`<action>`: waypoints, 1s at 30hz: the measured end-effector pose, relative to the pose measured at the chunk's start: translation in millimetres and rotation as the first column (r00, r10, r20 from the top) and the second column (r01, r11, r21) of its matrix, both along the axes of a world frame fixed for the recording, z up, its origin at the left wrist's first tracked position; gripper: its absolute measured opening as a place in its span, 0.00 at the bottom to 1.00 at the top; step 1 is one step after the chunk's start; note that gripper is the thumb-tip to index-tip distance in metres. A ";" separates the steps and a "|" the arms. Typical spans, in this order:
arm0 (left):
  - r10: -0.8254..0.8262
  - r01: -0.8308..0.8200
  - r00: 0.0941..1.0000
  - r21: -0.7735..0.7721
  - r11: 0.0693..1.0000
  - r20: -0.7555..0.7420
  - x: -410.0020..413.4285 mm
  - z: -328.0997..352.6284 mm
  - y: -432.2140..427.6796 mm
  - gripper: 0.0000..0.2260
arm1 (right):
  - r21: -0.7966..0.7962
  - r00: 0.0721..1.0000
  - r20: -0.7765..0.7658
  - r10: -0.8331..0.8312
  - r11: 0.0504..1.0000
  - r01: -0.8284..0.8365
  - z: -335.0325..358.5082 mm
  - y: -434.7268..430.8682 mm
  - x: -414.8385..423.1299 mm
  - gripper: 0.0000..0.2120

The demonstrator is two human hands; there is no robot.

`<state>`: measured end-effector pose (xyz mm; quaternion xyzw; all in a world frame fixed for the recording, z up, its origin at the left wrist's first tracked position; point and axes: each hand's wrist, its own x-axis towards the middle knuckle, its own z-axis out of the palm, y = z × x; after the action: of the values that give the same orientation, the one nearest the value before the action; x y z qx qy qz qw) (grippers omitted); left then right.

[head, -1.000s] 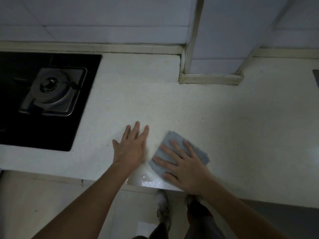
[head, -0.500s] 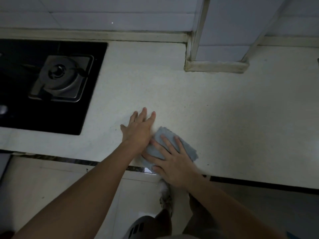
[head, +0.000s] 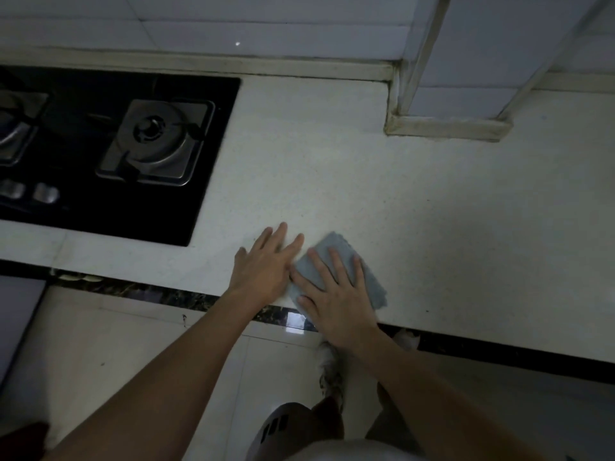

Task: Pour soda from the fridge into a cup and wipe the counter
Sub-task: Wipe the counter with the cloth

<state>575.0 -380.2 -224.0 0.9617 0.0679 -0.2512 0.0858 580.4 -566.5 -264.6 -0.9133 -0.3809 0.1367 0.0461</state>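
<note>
A folded grey-blue cloth (head: 372,287) lies flat on the pale speckled counter (head: 416,211), close to its front edge. My right hand (head: 332,294) presses down on the cloth with straight, spread fingers and covers most of it. My left hand (head: 266,264) rests flat on the bare counter just left of the cloth, fingers straight, its edge touching the right hand's thumb side. No soda or cup is in view.
A black glass gas hob (head: 109,151) with a steel burner (head: 156,141) fills the counter's left part. A tiled column (head: 449,124) juts onto the counter at the back right. Below the dark counter edge are a tiled floor and my shoes.
The view has shifted left, so more of the hob shows. Both hands stay side by side on the counter, with the right hand and cloth slid up against the left hand.
</note>
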 end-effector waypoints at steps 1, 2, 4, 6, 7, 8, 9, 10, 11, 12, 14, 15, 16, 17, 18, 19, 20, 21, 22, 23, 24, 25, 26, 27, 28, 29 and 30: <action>0.009 -0.009 1.000 -0.007 1.000 0.001 0.6 0.8 -1.1 0.27 | 0.008 1.000 0.000 0.014 1.000 -0.014 -0.9 0.3 -1.3 0.27; 0.015 -0.015 1.000 -0.004 1.000 0.011 0.5 1.4 -2.9 0.26 | 0.017 0.999 0.003 0.035 0.999 -0.035 -1.8 -5.1 -2.2 0.27; 0.023 -0.025 0.998 0.030 0.999 0.059 0.0 0.1 -7.0 0.25 | 0.028 0.999 0.012 0.041 0.999 -0.041 -2.2 -27.4 -2.4 0.26; 0.018 -0.030 0.990 0.089 0.996 0.137 3.1 0.7 -18.9 0.23 | 0.019 0.997 0.007 -0.081 0.997 0.081 -2.8 -59.2 -1.4 0.26; 0.007 -0.025 0.985 0.104 0.994 0.172 5.7 0.7 -28.6 0.23 | 0.009 0.985 0.007 -0.172 0.985 0.172 -2.3 -77.0 -0.8 0.27; -0.011 -0.007 0.981 0.094 0.996 0.193 8.4 -0.2 -40.5 0.22 | -0.002 0.966 0.005 -0.259 0.966 0.259 -1.5 -95.2 -0.5 0.27; -0.042 0.029 0.978 0.066 0.997 0.202 11.1 -1.5 -54.5 0.23 | -0.016 0.942 -0.006 -0.336 0.942 0.335 0.4 -113.9 -0.3 0.28; -0.083 0.078 0.974 0.034 0.996 0.209 14.3 -3.6 -69.9 0.25 | -0.030 0.914 -0.021 -0.406 0.914 0.406 2.4 -132.6 0.6 0.27; -0.127 0.129 0.967 0.007 0.992 0.220 17.7 -4.9 -85.7 0.26 | -0.039 0.879 -0.038 -0.475 0.880 0.474 4.3 -150.7 2.5 0.27; -0.169 0.177 0.958 -0.017 0.984 0.233 21.0 -5.6 -100.6 0.26 | -0.048 0.838 -0.056 -0.542 0.840 0.540 6.1 -167.2 5.2 0.27; -0.229 0.251 0.939 -0.058 0.966 0.257 28.7 -6.6 -125.6 0.27 | -0.073 0.739 -0.080 -0.668 0.744 0.665 8.5 -194.2 13.6 0.28; -0.254 0.281 0.933 -0.074 0.957 0.255 32.7 -7.1 -135.3 0.27 | -0.082 0.690 -0.080 -0.719 0.695 0.715 8.2 -204.6 19.5 0.28; -0.283 0.310 0.928 -0.082 0.947 0.242 35.9 -8.0 -143.1 0.27 | -0.090 0.644 -0.079 -0.761 0.649 0.756 8.7 -213.0 26.6 0.29; -0.312 0.337 0.923 -0.080 0.938 0.226 39.3 -9.0 -149.2 0.27 | -0.095 0.600 -0.081 -0.796 0.605 0.790 8.5 -219.4 35.1 0.29; -0.337 0.359 0.916 -0.071 0.931 0.218 41.6 -9.6 -152.2 0.27 | -0.098 0.562 -0.086 -0.823 0.568 0.817 7.5 -222.1 44.7 0.29; -0.356 0.376 0.909 -0.061 0.924 0.217 44.6 -9.9 -156.2 0.27 | -0.100 0.525 -0.093 -0.846 0.533 0.840 6.1 -224.4 56.3 0.29; -0.366 0.387 0.904 -0.057 0.920 0.219 47.3 -10.2 -159.7 0.27 | -0.096 0.496 -0.100 -0.863 0.504 0.858 4.7 -224.4 69.0 0.29; -0.371 0.391 0.902 -0.055 0.919 0.220 49.3 -9.9 -162.9 0.26 | -0.086 0.477 -0.107 -0.872 0.486 0.870 3.0 -221.7 82.7 0.29; -0.369 0.389 0.903 -0.056 0.919 0.220 51.6 -9.2 -167.9 0.26 | -0.075 0.470 -0.116 -0.875 0.479 0.875 1.7 -218.5 96.2 0.29; -0.361 0.381 0.906 -0.055 0.923 0.223 54.3 -8.8 -173.0 0.26 | -0.064 0.478 -0.120 -0.870 0.487 0.871 1.4 -214.1 108.4 0.29; -0.349 0.368 0.910 -0.047 0.929 0.223 58.0 -8.4 -177.8 0.26 | -0.057 0.507 -0.122 -0.853 0.516 0.855 1.0 -209.8 117.7 0.29; -0.334 0.351 0.916 -0.038 0.936 0.221 62.8 -8.3 -182.4 0.26 | -0.052 0.561 -0.118 -0.819 0.569 0.820 0.4 -206.8 123.0 0.29; -0.314 0.329 0.924 -0.034 0.944 0.218 68.6 -8.8 -187.1 0.26 | -0.047 0.637 -0.104 -0.764 0.644 0.764 0.2 -206.9 123.7 0.29; -0.292 0.306 0.931 -0.035 0.951 0.218 75.0 -9.1 -191.8 0.26 | -0.039 0.722 -0.078 -0.688 0.726 0.687 0.0 -210.5 120.1 0.29; -0.272 0.288 0.936 -0.040 0.957 0.222 81.4 -9.6 -197.0 0.26 | -0.026 0.797 -0.044 -0.602 0.798 0.602 -0.9 -217.5 113.5 0.29; -0.254 0.272 0.939 -0.048 0.961 0.233 88.0 -10.0 -203.0 0.26 | -0.008 0.848 -0.014 -0.530 0.848 0.530 -2.0 -226.7 106.2 0.29; -0.236 0.258 0.940 -0.059 0.964 0.247 94.7 -10.8 -209.2 0.26 | 0.010 0.875 0.002 -0.483 0.875 0.483 -3.7 -236.4 99.8 0.28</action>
<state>669.7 -589.3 -234.8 0.9809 -0.0756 -0.1459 0.1045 680.2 -802.9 -268.3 -0.9795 -0.1416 0.1171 0.0823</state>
